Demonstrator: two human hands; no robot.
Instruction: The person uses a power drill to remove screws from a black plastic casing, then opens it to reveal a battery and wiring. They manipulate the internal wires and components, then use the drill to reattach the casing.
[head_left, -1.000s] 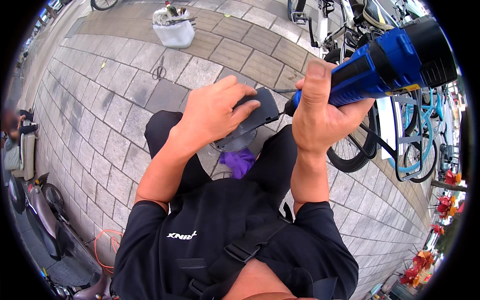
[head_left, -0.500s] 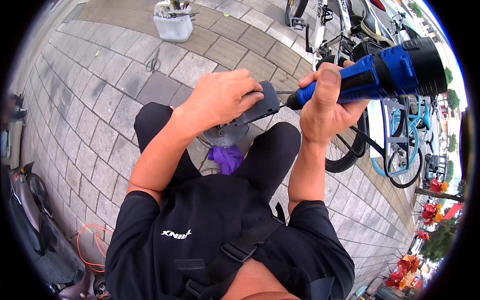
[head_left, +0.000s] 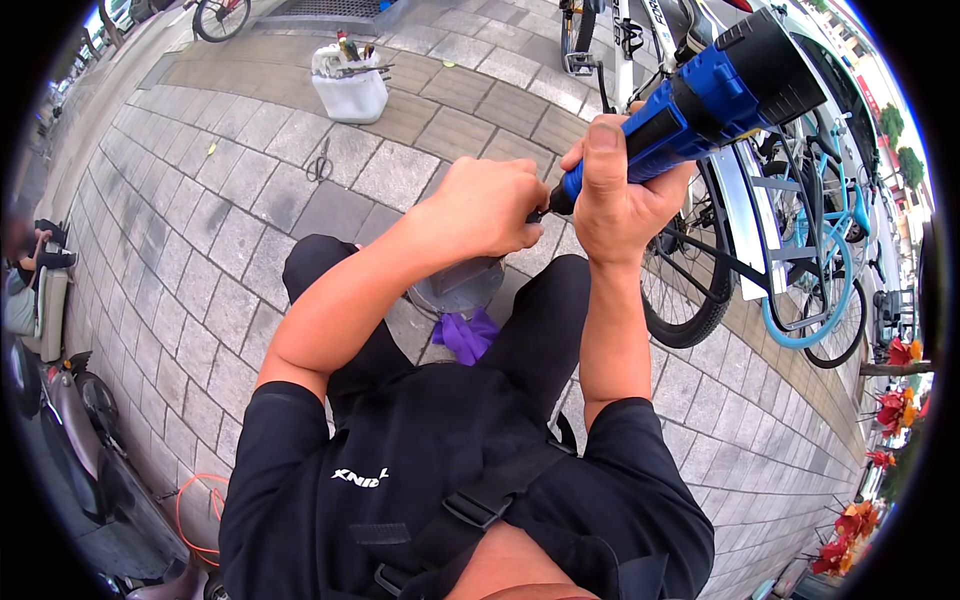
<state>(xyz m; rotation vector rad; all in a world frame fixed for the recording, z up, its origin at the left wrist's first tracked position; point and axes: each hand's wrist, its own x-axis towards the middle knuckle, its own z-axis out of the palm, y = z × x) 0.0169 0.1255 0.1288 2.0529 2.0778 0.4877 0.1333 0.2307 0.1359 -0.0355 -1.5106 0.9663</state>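
Note:
My right hand (head_left: 620,200) grips a blue and black power tool (head_left: 700,90), its wide black end up at the right and its narrow nose pointing down-left toward my other hand. My left hand (head_left: 490,205) is closed at the tool's nose, its fingers curled; it hides what they hold. Below it, between my knees, sits a round grey metal piece (head_left: 455,290), partly hidden, with a bunched purple cloth (head_left: 465,335) just beside it.
White and light-blue bicycles (head_left: 820,300) crowd the right. A white plastic container of tools (head_left: 350,95) stands ahead on the paving, near a coiled dark loop (head_left: 319,168). At left are a parked scooter (head_left: 70,450), an orange hose (head_left: 185,500) and a blurred seated person (head_left: 25,250).
My left hand has moved right to the tool's nose and turned, covering the black plate it held earlier. The tool in my right hand has shifted left and tilted more upright.

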